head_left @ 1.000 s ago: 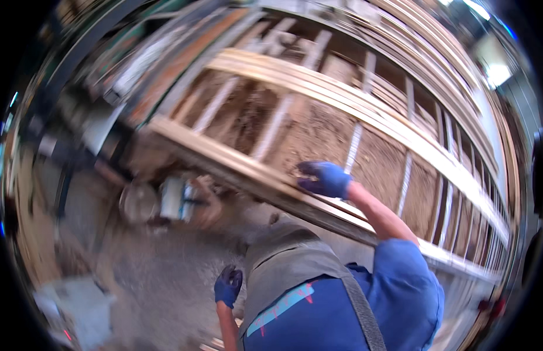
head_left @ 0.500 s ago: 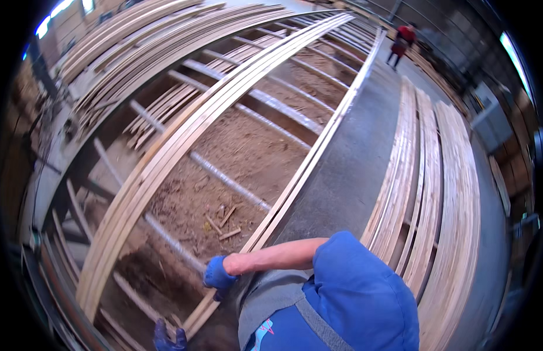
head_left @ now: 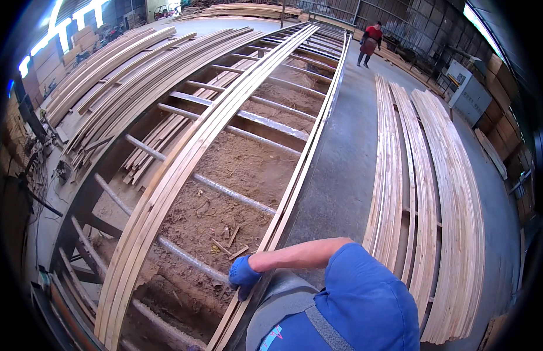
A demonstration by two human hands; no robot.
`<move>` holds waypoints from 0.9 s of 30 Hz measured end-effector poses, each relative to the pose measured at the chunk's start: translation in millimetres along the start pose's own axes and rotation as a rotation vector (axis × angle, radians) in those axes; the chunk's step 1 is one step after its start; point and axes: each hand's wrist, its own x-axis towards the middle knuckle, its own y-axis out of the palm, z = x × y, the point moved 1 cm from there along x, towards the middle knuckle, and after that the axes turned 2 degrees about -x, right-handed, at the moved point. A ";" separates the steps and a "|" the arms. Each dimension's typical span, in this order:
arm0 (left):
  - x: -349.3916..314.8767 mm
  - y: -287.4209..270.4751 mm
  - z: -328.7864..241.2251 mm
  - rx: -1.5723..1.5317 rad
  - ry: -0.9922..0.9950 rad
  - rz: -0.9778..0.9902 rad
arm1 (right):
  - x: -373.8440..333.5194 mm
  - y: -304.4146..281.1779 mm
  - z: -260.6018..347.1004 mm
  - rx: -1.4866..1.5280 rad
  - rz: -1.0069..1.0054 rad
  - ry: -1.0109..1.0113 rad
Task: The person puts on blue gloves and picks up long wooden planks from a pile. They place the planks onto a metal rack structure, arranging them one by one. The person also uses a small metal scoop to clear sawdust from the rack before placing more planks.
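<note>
My right hand (head_left: 243,277), in a blue glove, is closed over a pair of long, thin wooden strips (head_left: 275,234). The strips lie side by side along the near right edge of a long metal roller frame (head_left: 186,260). From the blue sleeve (head_left: 365,281) my bare forearm reaches left to them, and the undersides of the fingers are hidden. My left hand is out of view. Further left, several longer pale boards (head_left: 160,213) rest together across the rollers, apart from the strips.
Sawdust and wood scraps (head_left: 229,245) lie beneath the rollers. Long board stacks (head_left: 453,222) stand on the floor to the right, and more boards (head_left: 160,79) lie beyond the frame at left. A person in red (head_left: 371,44) stands far off, near a grey cabinet (head_left: 467,90).
The view has tilted up, showing more of the hall. My left hand, earlier by the near ends of the strips, has left the picture. My right hand stays on the strips.
</note>
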 end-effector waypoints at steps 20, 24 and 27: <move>34.1 -117.7 13.0 0.330 0.128 -0.317 | -228.4 -77.0 -248.6 1.250 -2.000 0.484; 10.5 -130.1 -47.6 0.613 0.139 -0.323 | -210.2 -60.5 -323.2 1.863 -1.885 0.653; -2.1 -122.3 -31.6 0.871 0.527 -0.465 | -164.6 -83.9 -344.2 1.988 -2.013 -0.243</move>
